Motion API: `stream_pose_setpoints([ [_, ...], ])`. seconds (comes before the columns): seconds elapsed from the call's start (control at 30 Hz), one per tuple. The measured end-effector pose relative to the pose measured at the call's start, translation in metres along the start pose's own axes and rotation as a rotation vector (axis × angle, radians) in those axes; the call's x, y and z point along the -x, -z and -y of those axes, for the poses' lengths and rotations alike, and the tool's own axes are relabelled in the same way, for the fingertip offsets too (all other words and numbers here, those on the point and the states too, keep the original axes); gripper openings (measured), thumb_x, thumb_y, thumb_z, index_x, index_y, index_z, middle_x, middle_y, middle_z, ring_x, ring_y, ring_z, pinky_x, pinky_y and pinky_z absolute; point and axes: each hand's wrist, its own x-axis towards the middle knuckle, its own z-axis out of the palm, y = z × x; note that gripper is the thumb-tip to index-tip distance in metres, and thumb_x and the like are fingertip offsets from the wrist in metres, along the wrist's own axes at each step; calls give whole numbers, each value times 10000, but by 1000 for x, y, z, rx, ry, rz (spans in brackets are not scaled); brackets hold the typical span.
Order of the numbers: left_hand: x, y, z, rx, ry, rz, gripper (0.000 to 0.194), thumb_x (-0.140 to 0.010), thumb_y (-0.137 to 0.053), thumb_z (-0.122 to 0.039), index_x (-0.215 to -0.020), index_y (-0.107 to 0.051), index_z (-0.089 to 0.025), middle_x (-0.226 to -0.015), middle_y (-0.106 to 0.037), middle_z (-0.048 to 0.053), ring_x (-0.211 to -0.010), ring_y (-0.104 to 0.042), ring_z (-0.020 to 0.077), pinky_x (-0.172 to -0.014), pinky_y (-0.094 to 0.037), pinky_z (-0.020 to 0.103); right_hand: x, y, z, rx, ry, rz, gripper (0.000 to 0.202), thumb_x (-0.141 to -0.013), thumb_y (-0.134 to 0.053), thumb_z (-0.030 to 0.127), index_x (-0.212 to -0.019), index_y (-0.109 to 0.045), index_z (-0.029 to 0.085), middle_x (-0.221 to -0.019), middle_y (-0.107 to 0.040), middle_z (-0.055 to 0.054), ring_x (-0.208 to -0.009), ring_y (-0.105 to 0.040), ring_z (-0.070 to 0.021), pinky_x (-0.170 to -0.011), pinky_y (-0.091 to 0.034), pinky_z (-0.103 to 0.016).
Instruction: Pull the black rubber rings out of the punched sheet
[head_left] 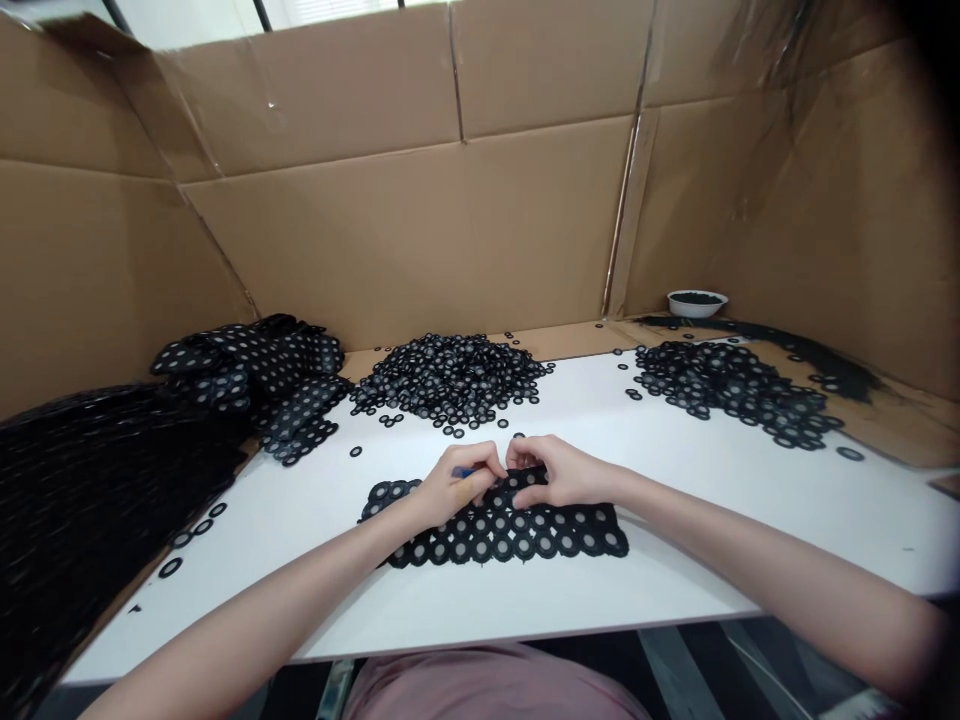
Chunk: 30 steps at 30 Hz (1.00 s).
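A black panel of joined rings [502,547] with pale centres lies flat on the white table, between my forearms. My left hand [459,482] is closed around a thin tool with a blue handle [463,471], over the upper middle of the panel. The tool's tip is hidden by the fingers. Just to the right, my right hand [547,470] curls at the panel's upper edge, with thumb and fingers bent toward the left hand. Whatever its fingertips pinch is too small to make out.
Behind the hands is a heap of loose black rings [450,375], with another ring heap [735,390] at right. Dotted black panels [255,365] and black strands [97,500] lie left. A white bowl [697,305] stands back right. Cardboard walls [405,240] enclose the table [420,615].
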Motion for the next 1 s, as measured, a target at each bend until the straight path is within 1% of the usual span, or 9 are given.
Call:
stream_pose_setpoints([
  [0.07, 1, 2, 2, 136, 48, -80, 91, -793, -514, -213, -745, -544, -141, -575, -493, -42, -426, -428, 61, -443, -322, 186, 0, 1, -3, -53, 11, 36, 395, -602, -781, 302, -816, -470, 185, -764, -489, 27, -703, -442, -133, -639, -349, -244],
  [0.13, 4, 2, 1, 230, 69, -144, 83, -766, -538, -208, -721, -521, -141, -586, -512, -39, -388, -414, 49, -400, -282, 178, -1, 1, -7, -108, 28, 55, 421, -597, -787, 310, -821, -451, 190, -759, -470, 37, -701, -433, -126, -640, -342, -238],
  [0.2, 8, 0, -1, 263, 64, -144, 85, -757, -545, -207, -715, -522, -137, -608, -538, -30, -378, -419, 44, -391, -277, 176, -2, 0, -9, -145, 46, 48, 429, -590, -788, 288, -822, -440, 192, -770, -462, 39, -718, -435, -126, -654, -340, -236],
  [0.33, 15, -7, -10, 174, 32, -71, 93, -780, -525, -203, -733, -556, -129, -627, -562, -19, -409, -436, 43, -428, -316, 179, -3, -2, -10, -175, 55, 28, 444, -564, -793, 252, -821, -435, 195, -772, -453, 39, -727, -431, -131, -670, -342, -242],
  [0.5, 17, -9, -11, 110, 34, -83, 112, -809, -505, -212, -742, -555, -137, -528, -474, -49, -429, -423, 56, -470, -329, 187, -3, -2, -8, -197, 46, 30, 432, -565, -788, 239, -809, -434, 195, -776, -449, 36, -732, -433, -136, -670, -341, -245],
  [0.73, 17, -9, -11, 100, 44, -90, 115, -805, -502, -220, -735, -552, -142, -541, -475, -42, -433, -421, 67, -467, -324, 195, -3, -1, -6, -216, 30, 30, 428, -563, -791, 223, -794, -431, 195, -760, -439, 40, -725, -425, -132, -667, -336, -244],
  [0.9, 18, -8, -15, -44, -15, -43, 138, -799, -472, -189, -721, -577, -143, -568, -499, -30, -465, -445, 78, -507, -358, 205, -3, -3, -8, -234, 45, 24, 437, -541, -804, 212, -795, -449, 193, -769, -449, 40, -741, -431, -134, -670, -335, -243],
  [1.0, 16, -8, -15, -116, -70, -25, 164, -787, -451, -170, -704, -590, -145, -556, -486, -29, -497, -422, 86, -526, -345, 207, -4, -4, -9, -249, 50, 25, 437, -536, -803, 210, -808, -462, 194, -779, -470, 36, -762, -451, -143, -699, -352, -254],
])
